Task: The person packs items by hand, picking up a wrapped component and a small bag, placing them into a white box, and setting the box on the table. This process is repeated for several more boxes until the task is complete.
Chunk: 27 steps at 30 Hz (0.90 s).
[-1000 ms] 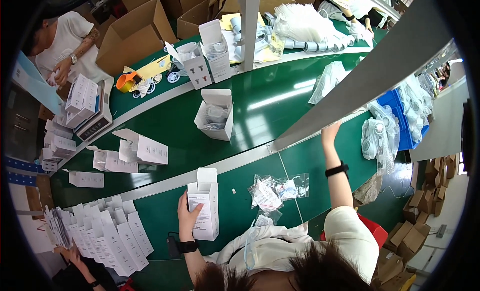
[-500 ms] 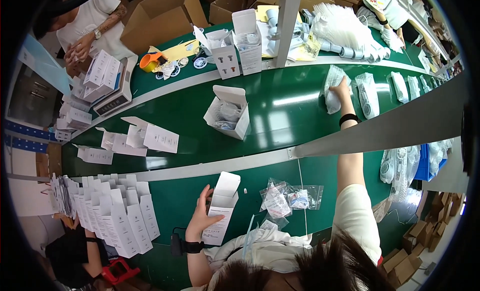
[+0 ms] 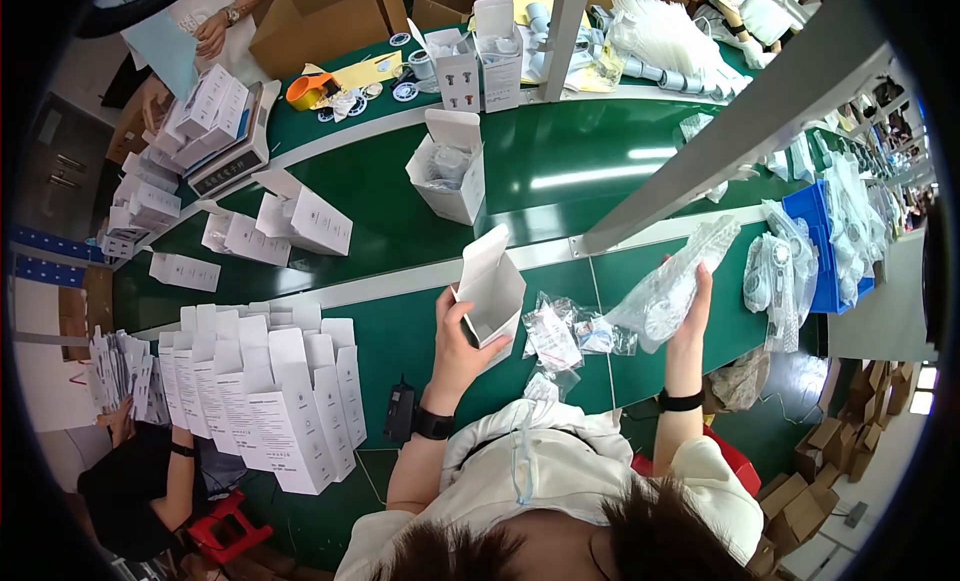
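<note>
My left hand (image 3: pixel 458 339) is wrapped round the lower part of an open white carton (image 3: pixel 497 293). The carton tilts so that its hollow inside shows, and its lid flap stands up. In my right hand (image 3: pixel 692 316) is a long clear bubble-wrap bag (image 3: pixel 665 286), held above the near green table. Through the plastic a pale rounded part shows, but its kind is unclear. Between my hands lie small clear plastic bags (image 3: pixel 555 339) with printed paper and small parts inside.
White open cartons (image 3: pixel 290 421) stand packed at left. On the green belt, a filled carton (image 3: pixel 447 176) stands beyond a metal rail (image 3: pixel 400 281). A slanted metal post (image 3: pixel 730 131) crosses the right side. Wrapped items surround a blue bin (image 3: pixel 815 246). Co-workers sit nearby.
My right hand has drawn back from the belt with the bubble-wrap bag. My left hand has moved right and up, tipping the carton's opening into view.
</note>
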Motion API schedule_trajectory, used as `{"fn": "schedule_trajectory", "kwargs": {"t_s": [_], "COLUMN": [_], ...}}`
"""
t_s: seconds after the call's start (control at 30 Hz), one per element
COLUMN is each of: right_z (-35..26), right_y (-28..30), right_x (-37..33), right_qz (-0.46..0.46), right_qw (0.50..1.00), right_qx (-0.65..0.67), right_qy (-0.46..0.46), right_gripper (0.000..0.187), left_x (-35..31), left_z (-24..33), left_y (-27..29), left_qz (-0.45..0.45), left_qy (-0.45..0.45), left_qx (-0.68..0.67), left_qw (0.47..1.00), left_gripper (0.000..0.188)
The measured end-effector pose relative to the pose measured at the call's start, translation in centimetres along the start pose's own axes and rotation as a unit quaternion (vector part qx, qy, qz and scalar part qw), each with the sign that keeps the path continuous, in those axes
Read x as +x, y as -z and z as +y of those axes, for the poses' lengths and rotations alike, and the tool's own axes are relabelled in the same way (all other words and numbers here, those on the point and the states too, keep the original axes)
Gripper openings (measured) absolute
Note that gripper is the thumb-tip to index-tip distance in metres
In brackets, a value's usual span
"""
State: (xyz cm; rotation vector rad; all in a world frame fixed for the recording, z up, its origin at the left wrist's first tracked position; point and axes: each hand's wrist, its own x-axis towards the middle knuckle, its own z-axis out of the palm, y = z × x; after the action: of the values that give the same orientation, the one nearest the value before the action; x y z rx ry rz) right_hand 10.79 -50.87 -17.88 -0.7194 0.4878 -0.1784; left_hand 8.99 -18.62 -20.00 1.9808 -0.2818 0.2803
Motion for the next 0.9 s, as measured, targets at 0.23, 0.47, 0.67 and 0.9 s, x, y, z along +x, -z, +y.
{"fn": "schedule_trajectory", "kwargs": {"t_s": [0.23, 0.47, 0.67, 0.9], "right_z": [9.9, 12.9, 12.7, 9.8], "right_y": [-14.4, -12.9, -13.0, -11.1], "right_x": [-7.0, -7.0, -6.9, -7.4], "right_qz": [-0.023, -0.209, -0.086, -0.366], "right_qw": [0.984, 0.818, 0.891, 0.555], "right_qx": [0.048, -0.354, -0.316, -0.603], "right_qy": [0.169, 0.402, 0.315, 0.441], "right_gripper": [0.055, 0.053, 0.051, 0.049], "left_x": [-2.2, -5.0, -3.7, -3.7], "left_z": [-0.4, -2.7, -0.9, -2.7], "left_y": [-1.5, -0.5, -0.9, -0.1], "left_qz": [0.032, 0.148, 0.082, 0.149], "left_qy": [-0.006, 0.052, -0.084, -0.103], "left_qx": [0.013, 0.001, 0.085, 0.029], "left_qw": [0.999, 0.988, 0.989, 0.983], "left_gripper": [0.08, 0.082, 0.08, 0.076]}}
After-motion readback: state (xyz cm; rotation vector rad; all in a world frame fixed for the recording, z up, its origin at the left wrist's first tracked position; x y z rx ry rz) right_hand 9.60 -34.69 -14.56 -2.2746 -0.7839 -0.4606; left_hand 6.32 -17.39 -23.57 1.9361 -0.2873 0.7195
